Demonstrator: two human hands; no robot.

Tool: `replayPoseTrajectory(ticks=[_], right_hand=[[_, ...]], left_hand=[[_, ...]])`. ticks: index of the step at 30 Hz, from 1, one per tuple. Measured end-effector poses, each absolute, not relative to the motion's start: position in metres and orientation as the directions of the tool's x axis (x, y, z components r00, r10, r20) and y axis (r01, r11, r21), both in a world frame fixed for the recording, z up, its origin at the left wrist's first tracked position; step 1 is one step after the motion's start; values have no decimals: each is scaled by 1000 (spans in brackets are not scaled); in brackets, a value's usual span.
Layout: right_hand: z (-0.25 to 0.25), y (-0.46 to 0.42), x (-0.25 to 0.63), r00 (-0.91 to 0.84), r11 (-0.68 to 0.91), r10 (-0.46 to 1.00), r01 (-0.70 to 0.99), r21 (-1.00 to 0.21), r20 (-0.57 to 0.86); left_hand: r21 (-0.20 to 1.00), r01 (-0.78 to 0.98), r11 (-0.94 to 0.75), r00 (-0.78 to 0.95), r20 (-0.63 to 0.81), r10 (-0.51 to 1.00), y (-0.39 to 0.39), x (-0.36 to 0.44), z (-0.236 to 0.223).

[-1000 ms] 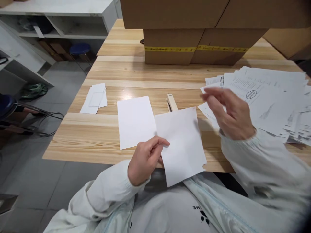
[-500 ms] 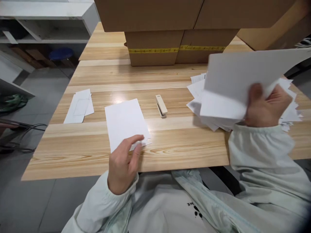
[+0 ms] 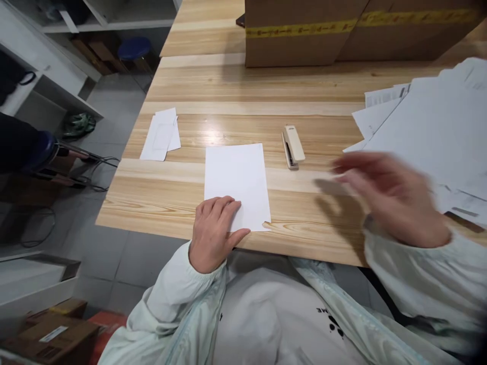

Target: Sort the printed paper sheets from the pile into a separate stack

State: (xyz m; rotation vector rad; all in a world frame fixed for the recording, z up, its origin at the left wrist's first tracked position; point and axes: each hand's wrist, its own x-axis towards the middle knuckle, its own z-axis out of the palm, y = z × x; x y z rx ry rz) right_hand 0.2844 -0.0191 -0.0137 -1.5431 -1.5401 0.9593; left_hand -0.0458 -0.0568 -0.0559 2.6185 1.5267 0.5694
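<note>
My left hand [image 3: 215,230] lies open over the lower left of a blank white sheet of paper [image 3: 239,167], its thumb along the near edge. A small notch is torn at the sheet's near right corner. In the air between the stapler and the paper pile, my right hand [image 3: 388,195] is blurred by motion; its fingers are stretched out, thumb apart, and no object shows in them. A cream stapler [image 3: 293,146] rests on the table, right of the sheet. The loose pile of papers [image 3: 437,126] spreads at the right, partly hidden by my right hand.
Small white slips [image 3: 162,136] lie on the wooden table [image 3: 213,96] at the left. Brown cardboard boxes [image 3: 292,48] with yellow tape stand at the back. On the floor to the left are a blue stool [image 3: 134,48] and cables [image 3: 95,172].
The sheet in my right hand has gone to the pile at the right, and that hand has come back without it. My left hand has flattened onto the remaining sheet. The view has shifted.
</note>
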Motion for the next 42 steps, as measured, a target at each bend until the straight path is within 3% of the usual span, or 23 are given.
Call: replayPoseTrajectory(ticks=[2, 4, 7, 9, 11, 13, 16, 19, 21, 23, 25, 26, 28, 30, 32, 36, 39, 42], right_hand=[[-15, -24, 240, -253, -198, 931, 254, -947, -262], [-19, -24, 211, -369, -378, 841, 123, -918, -396], [-26, -20, 195, -378, -503, 795, 29, -864, -475], [-29, -18, 193, -384, -494, 797, 26, -869, -465], [-32, -20, 192, -399, -367, 836, 103, -924, -377], [-34, -24, 188, -442, -114, 870, 250, -962, -218], [-39, -33, 178, -587, 281, 810, 377, -883, 7], [-45, -37, 170, -682, 461, 724, 369, -807, 101], [-49, -35, 169, -695, 485, 710, 369, -792, 111], [-51, -31, 169, -702, 482, 705, 370, -794, 100], [-53, -27, 168, -714, 479, 694, 369, -797, 87], [-53, -24, 167, -723, 484, 685, 365, -796, 85], [-55, -20, 163, -748, 503, 657, 342, -794, 94], [-57, -17, 157, -775, 521, 623, 309, -795, 107], [-58, -16, 150, -790, 529, 604, 297, -795, 108], [-51, -18, 140, -786, 460, 615, 288, -840, 67], [-40, -20, 137, -773, 191, 632, 229, -955, -59], [-33, -17, 138, -796, -101, 585, 118, -988, -155]], left_hand=[[217, 820, -529, 457, 307, 835, -60, -47, -56], [218, 793, -569, 500, 301, 812, -62, -51, -56], [243, 744, -623, 571, 253, 781, -67, -58, -57], [253, 725, -641, 587, 260, 767, -71, -62, -58], [271, 713, -647, 577, 297, 761, -75, -63, -60], [340, 679, -651, 552, 348, 758, -80, -64, -61], [542, 544, -641, 479, 426, 767, -88, -68, -62], [716, 452, -531, 261, 463, 847, -102, -74, -64], [845, 393, -364, -91, 429, 899, -116, -77, -70], [966, 202, -162, -485, 242, 840, -131, -78, -79], [995, -96, 31, -647, -87, 757, -144, -77, -89], [958, -247, 144, -591, -267, 761, -148, -76, -92], [802, -451, 391, -294, -547, 784, -153, -74, -96], [675, -500, 543, -31, -641, 767, -153, -72, -94], [672, -500, 546, 28, -617, 786, -149, -67, -89], [808, -432, 400, -25, -454, 891, -133, -51, -72], [880, -352, 319, -16, -346, 938, -115, -36, -60], [929, -274, 248, -20, -263, 965, -99, -24, -51]])
